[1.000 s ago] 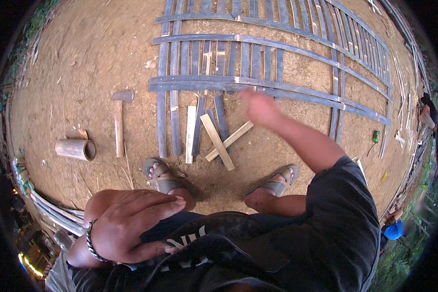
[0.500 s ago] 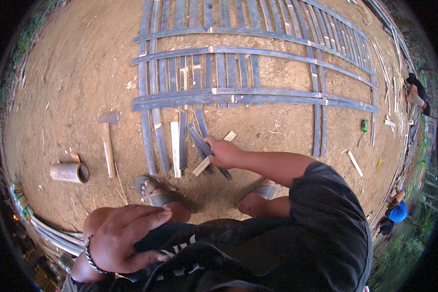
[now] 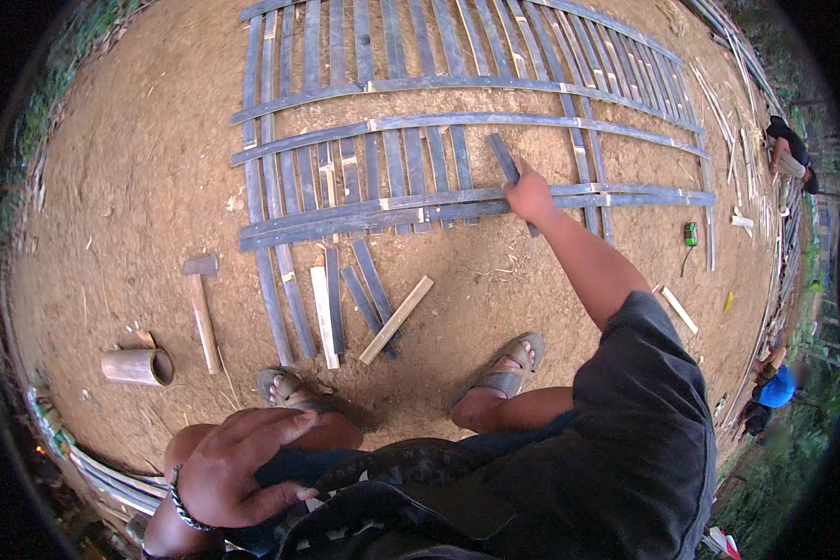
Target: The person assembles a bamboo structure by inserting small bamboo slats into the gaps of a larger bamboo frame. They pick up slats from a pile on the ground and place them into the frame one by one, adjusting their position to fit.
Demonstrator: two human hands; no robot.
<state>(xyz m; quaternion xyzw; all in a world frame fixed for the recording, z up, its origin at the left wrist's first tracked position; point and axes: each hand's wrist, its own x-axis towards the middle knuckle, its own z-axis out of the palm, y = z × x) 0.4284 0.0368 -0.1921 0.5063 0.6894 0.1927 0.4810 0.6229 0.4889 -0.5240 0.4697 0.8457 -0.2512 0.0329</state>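
Bamboo slats (image 3: 457, 201) lie nailed into a flat lattice panel on bare dirt, spreading from the centre of your view out to twelve and two o'clock. Your right hand (image 3: 530, 196) reaches out at about one o'clock, closed around a single dark grey slat (image 3: 506, 161) that it holds slanted across the panel's lower cross rails, its far end pointing toward twelve. Your left hand (image 3: 238, 465) rests at seven o'clock, fingers spread and pressed flat over your left knee, holding nothing.

Judging by the gap in the row of uprights beside your right hand, the step in hand looks like fitting this slat into the lattice. The next move probably calls for turning it parallel with its neighbours and laying it flat across the rails before anything is fastened.

Loose slats and one pale wooden strip (image 3: 397, 319) lie at six o'clock just ahead of your sandalled feet. A hammer (image 3: 202, 313) lies at nine o'clock, well apart from both hands, with a short bamboo tube (image 3: 137, 366) near it at eight.

Your right palm covers the slat's near end, so where it touches the rail cannot be made out. Nails are too small to see. Other people at three and four o'clock are cut off by the rim
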